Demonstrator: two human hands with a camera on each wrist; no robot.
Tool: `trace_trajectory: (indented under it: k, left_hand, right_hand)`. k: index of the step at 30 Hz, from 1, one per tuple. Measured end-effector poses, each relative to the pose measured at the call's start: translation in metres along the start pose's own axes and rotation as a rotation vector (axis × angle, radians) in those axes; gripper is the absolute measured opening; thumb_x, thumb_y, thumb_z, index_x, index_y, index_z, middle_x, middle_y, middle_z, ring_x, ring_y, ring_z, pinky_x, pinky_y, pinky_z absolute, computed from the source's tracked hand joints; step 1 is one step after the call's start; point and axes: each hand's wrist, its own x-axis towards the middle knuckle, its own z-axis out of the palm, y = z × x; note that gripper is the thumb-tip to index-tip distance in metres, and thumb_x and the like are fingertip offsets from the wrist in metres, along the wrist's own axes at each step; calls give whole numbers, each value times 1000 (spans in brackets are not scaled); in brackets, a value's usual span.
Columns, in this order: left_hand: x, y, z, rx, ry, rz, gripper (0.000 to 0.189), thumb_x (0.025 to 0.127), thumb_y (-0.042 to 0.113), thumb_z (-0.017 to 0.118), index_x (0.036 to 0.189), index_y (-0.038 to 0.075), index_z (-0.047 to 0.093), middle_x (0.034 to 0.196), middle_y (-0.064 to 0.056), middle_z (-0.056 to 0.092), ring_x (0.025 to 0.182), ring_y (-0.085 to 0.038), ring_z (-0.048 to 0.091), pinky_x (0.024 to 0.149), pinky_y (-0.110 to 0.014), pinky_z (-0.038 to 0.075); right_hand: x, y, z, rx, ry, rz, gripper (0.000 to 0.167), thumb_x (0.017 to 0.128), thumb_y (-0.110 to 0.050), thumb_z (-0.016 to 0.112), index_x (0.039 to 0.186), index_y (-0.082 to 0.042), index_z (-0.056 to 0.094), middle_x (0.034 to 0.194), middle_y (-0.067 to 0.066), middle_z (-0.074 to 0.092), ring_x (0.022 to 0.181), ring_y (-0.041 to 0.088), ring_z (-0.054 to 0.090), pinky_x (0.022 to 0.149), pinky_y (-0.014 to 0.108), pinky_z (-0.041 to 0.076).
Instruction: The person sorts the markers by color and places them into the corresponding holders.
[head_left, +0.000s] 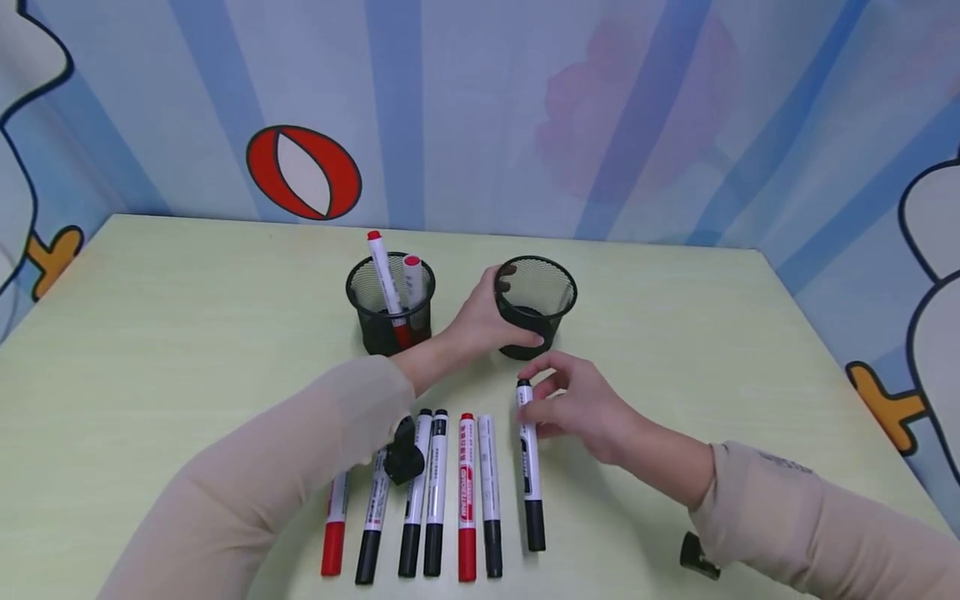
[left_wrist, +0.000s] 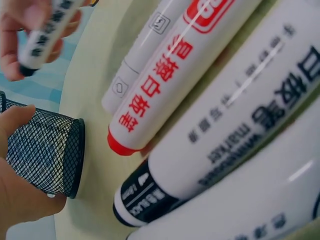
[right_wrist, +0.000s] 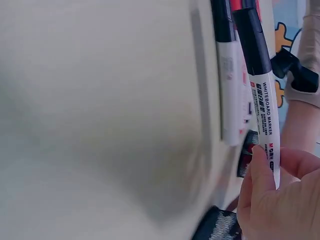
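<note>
My left hand (head_left: 487,321) grips a black mesh pen cup (head_left: 538,279) from its left side, thumb across the front; nothing shows inside the cup. Just in front of it, my right hand (head_left: 588,408) pinches a black-capped whiteboard marker (head_left: 531,467) near its upper end. In the right wrist view this marker (right_wrist: 265,105) slants over the others, its black cap away from the fingers. To its left lies a row of whiteboard markers, including a red one (head_left: 467,500) and a black one (head_left: 434,492). The left sleeve covers part of the row.
A second black mesh cup (head_left: 397,329) stands left of the first, with red-ended markers (head_left: 385,271) leaning in it. The pale table (head_left: 675,333) ends at a blue striped cartoon backdrop (head_left: 480,108). Dark wrist-worn devices (head_left: 405,454) sit under both forearms.
</note>
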Motion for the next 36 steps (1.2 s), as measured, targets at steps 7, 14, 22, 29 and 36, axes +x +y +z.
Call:
trace_trajectory:
  k: [7,14,22,29,36]
  left_hand:
    - [-1,0,0,-19,9,-13,88,67,-1,79,139,10,30,137,-16,40,126,-25,38,101,-36,37]
    - [0,-1,0,-32,-18,-20,88,67,-7,76,140,8,29,139,-19,38,126,-28,38,100,-40,39]
    - [1,-1,0,-15,-76,-16,92,67,1,81,140,10,26,139,-14,39,128,-24,36,105,-40,32]
    - [1,1,1,-21,-69,-31,91,66,2,81,140,12,27,139,-14,39,128,-24,36,105,-42,31]
    - [2,1,0,5,-59,-62,92,67,3,82,140,13,27,139,-14,40,127,-25,37,105,-42,32]
  right_hand:
    - [2,-25,-7,30,-11,-85,39,78,10,63,114,4,48,89,14,46,73,22,63,71,41,55]
    - [4,-49,-21,73,29,-133,42,80,10,62,119,4,45,93,14,45,75,21,63,74,41,55]
    - [5,-78,-43,189,104,-215,36,82,10,60,113,-5,48,94,12,42,74,17,59,74,33,55]
    - [16,-94,-55,277,204,-301,35,82,9,62,110,-9,50,94,10,46,79,17,58,72,28,55]
    - [35,-102,-61,343,351,-341,33,82,8,61,107,-11,49,92,9,43,78,17,59,69,26,55]
